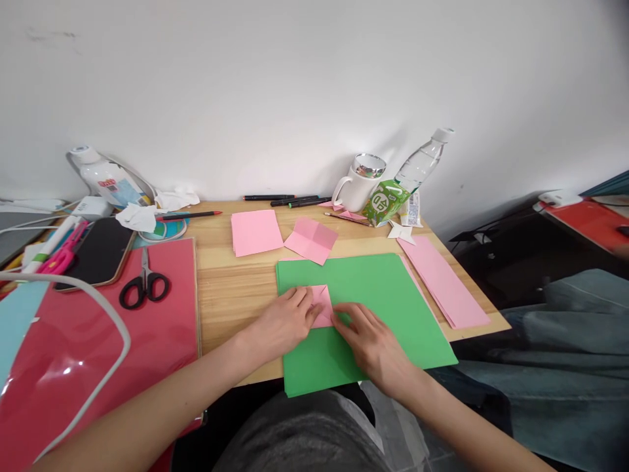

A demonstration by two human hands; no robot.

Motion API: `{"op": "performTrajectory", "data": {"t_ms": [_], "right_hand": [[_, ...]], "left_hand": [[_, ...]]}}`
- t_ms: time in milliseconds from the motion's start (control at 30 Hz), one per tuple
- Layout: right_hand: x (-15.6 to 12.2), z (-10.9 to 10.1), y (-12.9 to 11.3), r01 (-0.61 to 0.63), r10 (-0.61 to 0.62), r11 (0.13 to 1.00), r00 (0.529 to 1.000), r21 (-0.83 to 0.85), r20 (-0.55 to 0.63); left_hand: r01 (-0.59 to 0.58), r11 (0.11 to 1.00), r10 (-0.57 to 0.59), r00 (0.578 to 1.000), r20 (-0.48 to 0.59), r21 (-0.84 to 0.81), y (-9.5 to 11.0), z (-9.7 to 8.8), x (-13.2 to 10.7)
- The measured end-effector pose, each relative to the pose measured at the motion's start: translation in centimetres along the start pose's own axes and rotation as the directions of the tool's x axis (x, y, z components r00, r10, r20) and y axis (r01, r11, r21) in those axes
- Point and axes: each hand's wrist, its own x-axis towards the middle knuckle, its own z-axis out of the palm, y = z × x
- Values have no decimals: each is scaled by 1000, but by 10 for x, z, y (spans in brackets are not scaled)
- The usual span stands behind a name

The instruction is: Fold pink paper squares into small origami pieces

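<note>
A small pink folded paper (322,303) lies on a large green sheet (388,295) on the wooden desk (230,288). My left hand (285,321) rests on the pink paper's left side, fingers pressed together on it. My right hand (371,341) lies on the green sheet, its fingertips pinching the pink paper's lower right edge. Both hands hold the paper flat between them.
Behind lie a pink square (255,231), a creased pink piece (311,240) and pink strips (442,282) at right. Scissors (144,285) rest on a red sheet (98,341) at left, beside a phone (101,252). Markers (287,198), a mug (358,183) and a bottle (420,164) stand by the wall.
</note>
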Motion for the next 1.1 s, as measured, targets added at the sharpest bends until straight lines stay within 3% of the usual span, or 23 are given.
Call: {"op": "performTrajectory", "data": {"t_ms": [200,333,433,533,667,833,933,1100], "right_hand": [[-7,-5,-1,-39,47,988,998,151,-53],[-3,-4,1,24,-19,982,999,185,-25],[0,-2,-2,77,-82,989,996,125,33],[3,0,-5,79,-83,993,996,93,40],[4,3,-9,124,-125,988,992,93,6],[3,2,-12,173,-176,984,981,43,84],[6,-2,-16,149,-144,989,976,-18,162],[15,-6,-18,152,-134,985,974,-85,182]], "left_hand": [[50,979,-57,998,-29,-199,-10,-4,-4],[91,965,-145,966,-215,-244,-10,-5,-19],[89,958,-168,945,-279,-273,2,-10,-33],[26,970,-85,968,-236,-244,21,-12,-41],[62,988,-83,985,-149,-141,39,-7,-45],[128,956,-152,986,-71,-265,36,-3,-54],[159,921,-196,978,-70,-355,31,-3,-61],[142,917,-190,977,-94,-373,27,-3,-65]]}}
